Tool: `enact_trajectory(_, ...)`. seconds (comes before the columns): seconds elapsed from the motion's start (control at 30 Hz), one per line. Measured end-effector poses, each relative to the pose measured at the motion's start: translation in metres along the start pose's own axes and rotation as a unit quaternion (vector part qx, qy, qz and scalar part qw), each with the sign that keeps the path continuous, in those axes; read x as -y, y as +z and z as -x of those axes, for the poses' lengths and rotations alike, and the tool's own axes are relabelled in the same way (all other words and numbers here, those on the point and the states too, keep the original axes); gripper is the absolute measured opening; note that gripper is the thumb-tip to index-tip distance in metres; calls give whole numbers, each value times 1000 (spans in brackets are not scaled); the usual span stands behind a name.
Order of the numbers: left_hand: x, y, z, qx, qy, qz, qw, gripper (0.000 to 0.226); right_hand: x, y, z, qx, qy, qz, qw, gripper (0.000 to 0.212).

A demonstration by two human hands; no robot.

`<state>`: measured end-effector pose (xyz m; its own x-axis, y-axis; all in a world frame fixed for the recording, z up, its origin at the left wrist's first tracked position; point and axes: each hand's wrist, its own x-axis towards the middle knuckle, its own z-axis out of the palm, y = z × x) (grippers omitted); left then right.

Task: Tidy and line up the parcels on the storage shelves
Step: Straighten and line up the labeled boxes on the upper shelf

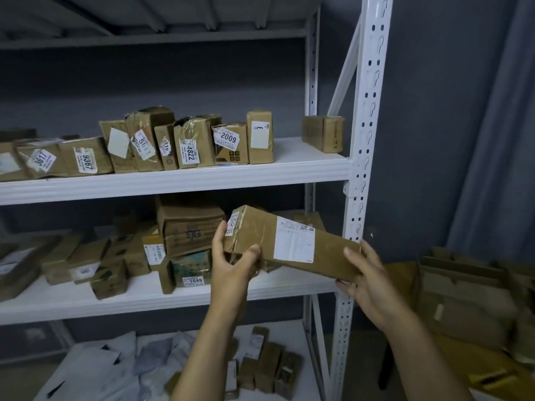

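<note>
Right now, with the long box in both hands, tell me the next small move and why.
Probably lower the long box onto the bare right front of the middle shelf, beside the stack of boxes. The left hand and right hand hold it tilted in the air just in front of that gap.

Only hands and forearms of the person on show. Left hand (231,264) sits left of the white shelf upright (363,169), right hand (367,279) just in front of it, low down. Both bare. Left forearm (208,351), left of that upright, and right forearm (419,342), right of it, are bare as far up as I can see. Slim wrists, slender fingers (249,256), nails cut short; a thumbnail shows on each hand. Light is dim, finer detail unreadable.
</note>
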<state>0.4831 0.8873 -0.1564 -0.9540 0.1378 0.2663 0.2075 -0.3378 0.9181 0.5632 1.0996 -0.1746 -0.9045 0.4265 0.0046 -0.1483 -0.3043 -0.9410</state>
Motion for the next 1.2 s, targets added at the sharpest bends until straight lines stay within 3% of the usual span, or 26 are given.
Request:
enact_trajectory(0.1, 4, -12, 7, 43, -26, -28, 998, 94, -10, 8, -1, -30, 57, 7, 998, 109)
enact_trajectory(0.2, 4, -12, 19, 50, 9, -94, 994, 84, -15, 20, -7, -64, 111, 86, 988, 137)
enact_trajectory(0.3, 3, -5, 24, 62, 41, -97, 993, 85, -8, 36, -6, -58, 128, 127, 982, 122)
enact_trajectory(0.37, 2, -2, 25, 65, 47, -72, 994, 88, -4, 40, -6, -27, 174, 33, 984, 121)
enact_trajectory(0.47, 2, 6, 30, 111, 52, -72, 990, 91, 6, 38, -2, 25, 219, -164, 962, 74)
enact_trajectory(0.57, 3, 16, 36, 187, 45, -118, 974, 88, 7, 27, 2, 14, 171, -233, 957, 53)
enact_trajectory(0.67, 3, 27, 40, 214, -8, -137, 967, 73, 9, 12, 3, -18, 83, -147, 986, 50)
enact_trajectory(0.87, 6, 61, 48, 169, -19, -120, 978, 67, 32, -6, 13, 59, -80, -11, 995, 61)
enact_trajectory(1.07, -8, 98, 40, 60, 46, -32, 997, 63, 63, -5, 16, 237, -140, 146, 950, 89)
enact_trajectory(1.2, -28, 125, 23, 27, 66, -49, 996, 47, 87, 2, -2, 217, -195, 195, 936, 88)
